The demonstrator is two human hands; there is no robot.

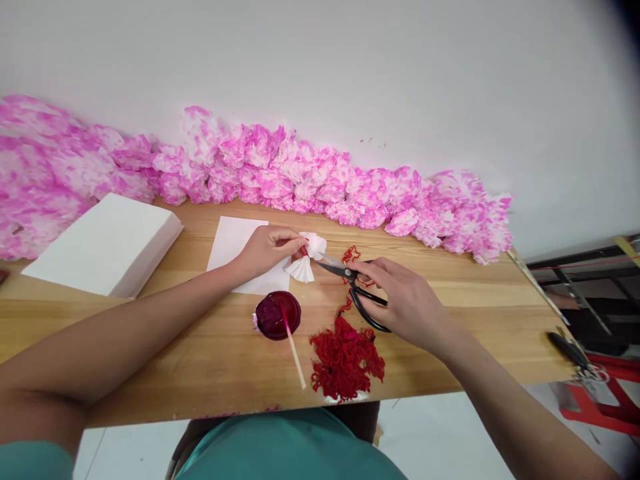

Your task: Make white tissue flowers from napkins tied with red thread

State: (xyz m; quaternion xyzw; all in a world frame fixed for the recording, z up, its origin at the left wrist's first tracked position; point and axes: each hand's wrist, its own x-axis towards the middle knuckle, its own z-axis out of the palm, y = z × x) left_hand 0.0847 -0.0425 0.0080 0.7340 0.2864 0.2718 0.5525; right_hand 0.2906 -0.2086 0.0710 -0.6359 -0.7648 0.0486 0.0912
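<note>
My left hand (273, 250) pinches a white pleated paper bunch (314, 245) at its gathered middle, where a bit of red yarn shows. In my right hand (400, 297) are black-handled scissors (353, 273), their blades pointing left and reaching the paper bunch. Loose red yarn (351, 253) trails on the table behind the scissors and runs down to a tangled red yarn heap (347, 360). Nearer me and left of the heap stands a small bowl of dark magenta liquid (275, 317), with a thin pale stick (296, 353) resting in it. A white paper sheet (233, 243) lies under my left hand.
A thick stack of white paper (107, 243) sits on the wooden table (200, 363) at the left. Pink-and-white paper flowers (270, 163) line the wall side. A black-handled tool (570, 350) lies near the right edge, above a red stool (607, 393).
</note>
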